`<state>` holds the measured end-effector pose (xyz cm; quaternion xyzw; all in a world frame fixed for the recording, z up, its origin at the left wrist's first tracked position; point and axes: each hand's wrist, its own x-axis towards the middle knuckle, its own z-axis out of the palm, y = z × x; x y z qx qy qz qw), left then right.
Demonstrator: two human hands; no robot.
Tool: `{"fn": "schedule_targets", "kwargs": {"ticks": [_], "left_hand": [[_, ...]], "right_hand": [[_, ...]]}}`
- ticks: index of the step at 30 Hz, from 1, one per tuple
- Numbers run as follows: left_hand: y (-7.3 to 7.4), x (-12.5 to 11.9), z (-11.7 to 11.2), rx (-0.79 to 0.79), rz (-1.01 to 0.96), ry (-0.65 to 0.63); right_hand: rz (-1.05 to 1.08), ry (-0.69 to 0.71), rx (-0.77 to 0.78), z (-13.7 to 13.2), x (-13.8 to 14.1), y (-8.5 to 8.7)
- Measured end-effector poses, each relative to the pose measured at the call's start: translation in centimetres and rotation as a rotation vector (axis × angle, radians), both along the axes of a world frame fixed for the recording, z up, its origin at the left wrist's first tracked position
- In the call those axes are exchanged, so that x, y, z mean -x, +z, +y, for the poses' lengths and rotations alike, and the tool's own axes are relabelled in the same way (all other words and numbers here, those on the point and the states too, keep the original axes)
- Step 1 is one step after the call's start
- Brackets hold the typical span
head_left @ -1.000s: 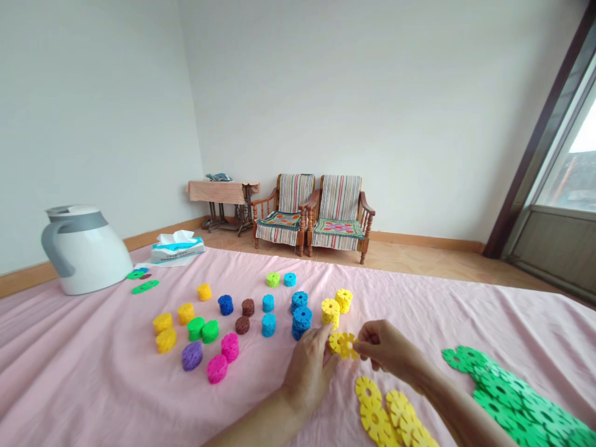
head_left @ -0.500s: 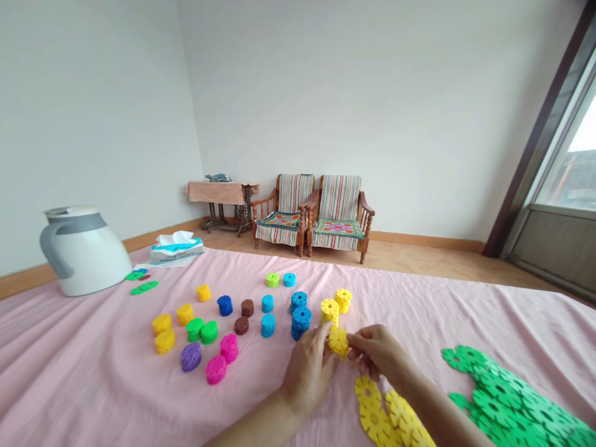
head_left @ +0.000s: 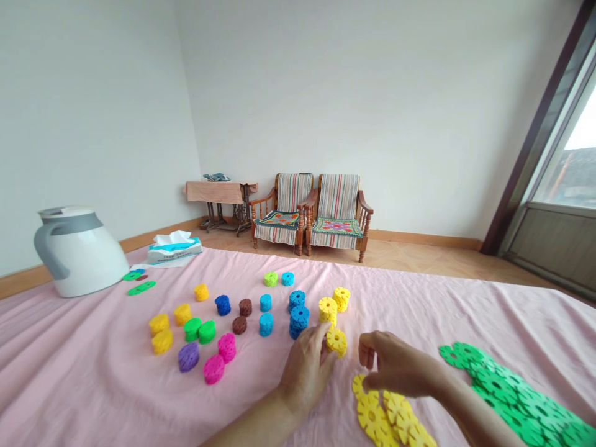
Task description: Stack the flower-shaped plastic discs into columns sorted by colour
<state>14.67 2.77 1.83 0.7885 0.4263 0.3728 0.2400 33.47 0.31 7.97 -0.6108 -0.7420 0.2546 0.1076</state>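
In my left hand (head_left: pixel 308 359) is a short stack of yellow notched discs (head_left: pixel 336 341), gripped between thumb and fingers just above the pink cloth. My right hand (head_left: pixel 395 363) hovers to its right, thumb and fingers apart, with nothing between them. Loose yellow discs (head_left: pixel 372 417) lie spread beneath and in front of that hand. Beyond the held stack stand two yellow stacks, one nearer (head_left: pixel 328 310) and one farther (head_left: pixel 341 298). Blue stacks (head_left: pixel 298 320) stand just left of them.
A pile of green discs (head_left: pixel 516 391) spreads at the right. Leftward stand small stacks: pink (head_left: pixel 214 369), purple (head_left: pixel 189 357), green (head_left: pixel 192 329), brown (head_left: pixel 239 325) and orange-yellow (head_left: pixel 162 341). A white jug (head_left: pixel 88 257) and a tissue box (head_left: pixel 174 249) sit at the far left on the pink cloth (head_left: pixel 116 385).
My right hand has let go of the yellow stack's edge and moved right, its fingers parting. My left hand keeps its grip on the stack. The view has shifted slightly.
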Motion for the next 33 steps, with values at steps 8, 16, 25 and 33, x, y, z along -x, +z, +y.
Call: {"fn": "schedule_targets", "kwargs": {"ticks": [8,16,25,33], "left_hand": [[-0.3,-0.1,0.2,-0.02,0.02,0.011],[-0.7,-0.1,0.3,-0.043,0.035,0.026],[-0.1,-0.1,0.1,-0.02,0.011,0.01],[-0.5,0.0,0.3,-0.037,-0.016,-0.002]], "right_hand": [[-0.063,0.083,0.072,0.1,0.3,-0.9],[0.005,0.035,0.156,0.2,0.0,-0.7],[0.542,-0.133,0.153,1.8,-1.3,-1.3],[0.84,-0.383,0.054,2.9,2.2,-4.0]]}}
